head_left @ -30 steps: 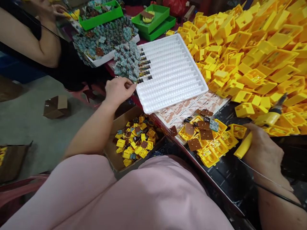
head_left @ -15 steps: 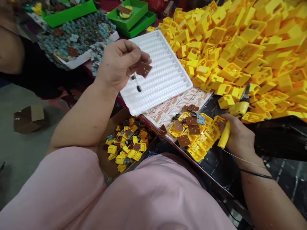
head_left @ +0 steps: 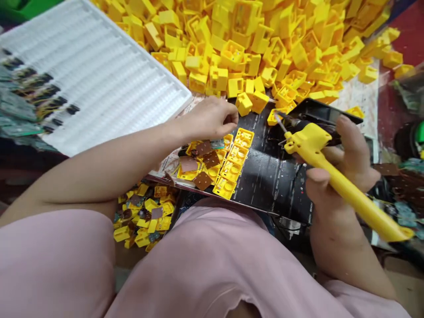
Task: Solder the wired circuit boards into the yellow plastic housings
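My left hand [head_left: 210, 117] is above several brown circuit boards [head_left: 211, 160] that lie on yellow plastic housings [head_left: 231, 169]. Its fingers curl together in a pinch; whatever is between them is hidden. A grey-green board [head_left: 217, 143] lies just below that hand. On the right, my right hand [head_left: 359, 161] is closed around a yellow soldering gun [head_left: 351, 190]. Its thin metal tip points up and left, near a single yellow housing [head_left: 274, 117]; I cannot tell if they touch. Other open housings stand in a row on the black board [head_left: 261, 176].
A white ridged tray [head_left: 132, 84] lies left, with wired green boards [head_left: 20, 106] at its edge. Yellow housings [head_left: 232, 53] are heaped behind. Below the table edge is a box of yellow parts [head_left: 145, 216]. A black tray [head_left: 326, 112] sits behind the soldering gun.
My view has turned right. My left hand has moved from the white tray to the housings; the brown board it carried no longer shows in it. My right hand has raised and turned the soldering gun.
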The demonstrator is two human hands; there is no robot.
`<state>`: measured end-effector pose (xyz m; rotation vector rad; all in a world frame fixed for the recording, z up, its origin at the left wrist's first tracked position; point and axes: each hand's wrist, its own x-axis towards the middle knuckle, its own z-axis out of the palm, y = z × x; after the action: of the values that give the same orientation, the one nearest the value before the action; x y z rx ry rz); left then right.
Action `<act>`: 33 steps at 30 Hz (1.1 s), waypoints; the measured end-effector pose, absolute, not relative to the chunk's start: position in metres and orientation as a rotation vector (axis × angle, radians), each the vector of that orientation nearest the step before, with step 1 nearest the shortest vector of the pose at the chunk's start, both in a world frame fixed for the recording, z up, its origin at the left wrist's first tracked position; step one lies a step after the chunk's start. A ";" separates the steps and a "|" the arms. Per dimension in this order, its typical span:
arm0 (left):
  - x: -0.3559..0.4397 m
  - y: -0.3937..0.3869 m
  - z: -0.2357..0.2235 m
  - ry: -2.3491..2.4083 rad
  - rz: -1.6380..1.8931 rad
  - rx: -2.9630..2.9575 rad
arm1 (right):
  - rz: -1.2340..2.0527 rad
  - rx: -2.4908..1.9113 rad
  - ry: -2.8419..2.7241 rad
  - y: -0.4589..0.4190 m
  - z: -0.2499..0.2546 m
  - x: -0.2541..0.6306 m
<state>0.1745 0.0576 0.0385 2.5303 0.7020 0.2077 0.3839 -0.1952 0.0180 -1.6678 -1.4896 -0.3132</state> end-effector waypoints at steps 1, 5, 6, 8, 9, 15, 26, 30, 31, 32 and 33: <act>0.182 0.056 0.033 0.726 0.176 2.589 | -0.347 -1.636 -1.464 -0.198 0.017 0.386; 0.197 0.055 0.018 0.786 0.012 2.681 | -0.367 -1.539 -1.497 -0.200 0.008 0.388; 0.198 0.055 0.016 0.783 0.014 2.686 | -0.326 -1.572 -1.473 -0.200 0.005 0.387; 0.198 0.056 0.013 0.769 0.056 2.681 | -0.224 -1.653 -1.407 -0.200 -0.002 0.385; 0.197 0.056 0.011 0.764 0.077 2.669 | -0.183 -1.679 -1.373 -0.201 -0.005 0.384; 0.205 0.055 0.008 0.688 0.109 2.692 | -0.207 -1.616 -1.393 -0.203 -0.013 0.383; 0.195 0.061 0.022 0.724 0.000 2.826 | -0.407 -1.650 -1.407 -0.216 -0.004 0.385; 0.194 0.076 0.021 0.760 0.067 2.711 | -0.332 -1.611 -1.394 -0.210 -0.006 0.382; 0.196 0.078 0.019 0.792 0.079 2.689 | -0.301 -1.603 -1.387 -0.206 -0.007 0.380; 0.198 0.078 0.018 0.825 0.079 2.680 | -0.270 -1.599 -1.381 -0.201 -0.007 0.378; 0.200 0.077 0.016 0.850 0.068 2.683 | -0.246 -1.595 -1.378 -0.196 -0.008 0.377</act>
<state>0.2002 0.0773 0.0163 2.6825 0.8496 0.0678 0.3769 -0.1962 -0.0077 -1.5947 -1.3784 -0.2459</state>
